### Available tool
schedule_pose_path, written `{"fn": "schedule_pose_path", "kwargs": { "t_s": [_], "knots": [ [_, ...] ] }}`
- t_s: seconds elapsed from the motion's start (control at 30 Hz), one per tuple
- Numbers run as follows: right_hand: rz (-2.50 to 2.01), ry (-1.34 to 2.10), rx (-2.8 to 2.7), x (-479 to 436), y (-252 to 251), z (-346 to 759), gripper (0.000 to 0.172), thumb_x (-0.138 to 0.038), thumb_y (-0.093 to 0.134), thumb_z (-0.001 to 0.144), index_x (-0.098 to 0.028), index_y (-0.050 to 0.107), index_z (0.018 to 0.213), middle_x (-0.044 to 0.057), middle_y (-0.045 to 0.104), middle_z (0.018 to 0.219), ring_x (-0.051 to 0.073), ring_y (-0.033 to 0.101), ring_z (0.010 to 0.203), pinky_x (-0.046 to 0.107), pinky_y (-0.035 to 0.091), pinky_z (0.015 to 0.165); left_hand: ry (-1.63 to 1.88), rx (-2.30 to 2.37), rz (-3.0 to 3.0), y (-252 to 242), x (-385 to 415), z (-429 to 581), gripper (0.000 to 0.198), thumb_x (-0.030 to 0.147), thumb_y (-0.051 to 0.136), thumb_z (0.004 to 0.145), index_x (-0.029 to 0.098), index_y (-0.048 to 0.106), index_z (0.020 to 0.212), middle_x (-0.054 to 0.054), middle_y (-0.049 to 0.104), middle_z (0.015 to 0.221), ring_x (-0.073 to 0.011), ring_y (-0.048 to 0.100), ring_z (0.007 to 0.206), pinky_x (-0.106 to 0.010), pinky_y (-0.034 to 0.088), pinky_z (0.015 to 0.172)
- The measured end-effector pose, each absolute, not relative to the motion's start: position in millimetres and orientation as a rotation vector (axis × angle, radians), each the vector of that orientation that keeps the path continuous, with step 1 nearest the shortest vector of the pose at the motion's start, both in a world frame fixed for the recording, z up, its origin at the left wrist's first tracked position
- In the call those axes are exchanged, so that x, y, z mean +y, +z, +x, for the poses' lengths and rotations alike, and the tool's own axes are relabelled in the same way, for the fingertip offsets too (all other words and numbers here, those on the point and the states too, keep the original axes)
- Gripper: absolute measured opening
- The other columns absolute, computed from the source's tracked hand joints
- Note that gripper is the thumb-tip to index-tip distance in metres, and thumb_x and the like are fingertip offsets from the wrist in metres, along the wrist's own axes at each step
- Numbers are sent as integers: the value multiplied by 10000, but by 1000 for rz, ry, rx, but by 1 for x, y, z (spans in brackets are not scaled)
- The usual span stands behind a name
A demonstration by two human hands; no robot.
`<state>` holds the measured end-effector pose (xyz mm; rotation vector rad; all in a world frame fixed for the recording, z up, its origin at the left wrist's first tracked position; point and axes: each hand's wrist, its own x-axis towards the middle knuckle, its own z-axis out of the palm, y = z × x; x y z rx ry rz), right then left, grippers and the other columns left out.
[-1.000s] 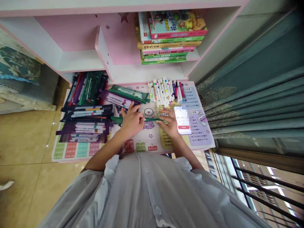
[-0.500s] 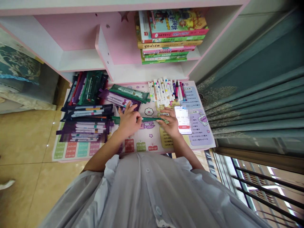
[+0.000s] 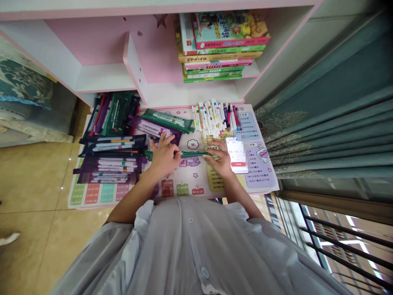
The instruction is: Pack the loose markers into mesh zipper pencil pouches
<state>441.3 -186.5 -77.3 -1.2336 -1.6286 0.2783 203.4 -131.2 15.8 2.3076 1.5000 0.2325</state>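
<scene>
A narrow green pen pouch (image 3: pixel 193 154) is seen edge-on over the desk, stretched between my two hands. My left hand (image 3: pixel 165 156) pinches its upper edge left of the middle with thumb and forefinger, the other fingers fanned out. At the right end, my right hand (image 3: pixel 220 157) grips the pouch between thumb and fingers. Whether pens are inside it cannot be seen from this angle. Just beyond my left hand lie a filled purple pouch (image 3: pixel 153 128) and a filled green pouch (image 3: pixel 167 119).
Filled dark and purple pouches (image 3: pixel 115 166) are piled at the left, with more pouches (image 3: pixel 115 116) behind. Loose markers (image 3: pixel 211 116) lie at the back right. A phone (image 3: pixel 236 157) showing a timer sits beside my right hand. Books (image 3: pixel 224 47) are stacked on the shelf.
My left hand has slid slightly left along the pouch's upper edge, still pinching. My right hand stays in the same place at the right end.
</scene>
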Motion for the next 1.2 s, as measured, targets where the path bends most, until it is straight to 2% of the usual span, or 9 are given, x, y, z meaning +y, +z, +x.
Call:
{"fn": "schedule_pose_path", "kwargs": {
  "t_s": [0.37, 1.2],
  "knots": [
    [-1257, 298, -1616, -186, -79, 443, 76, -351, 749, 844, -291, 724, 884, 29, 668, 1143, 290, 561, 1271, 583, 492, 1069, 272, 1509, 2282, 15, -130, 196, 132, 239, 576, 862, 212, 658, 762, -56, 536, 1476, -360, 277, 1509, -775, 160, 1157],
    [-1285, 272, -1614, -186, -81, 447, 75, -348, 751, 839, -295, 734, 889, 30, 673, 1148, 299, 556, 1286, 581, 507, 1057, 266, 1558, 2219, 18, -131, 184, 127, 228, 576, 865, 213, 632, 752, -63, 524, 1484, -339, 264, 1516, -786, 176, 1142]
  ]
}}
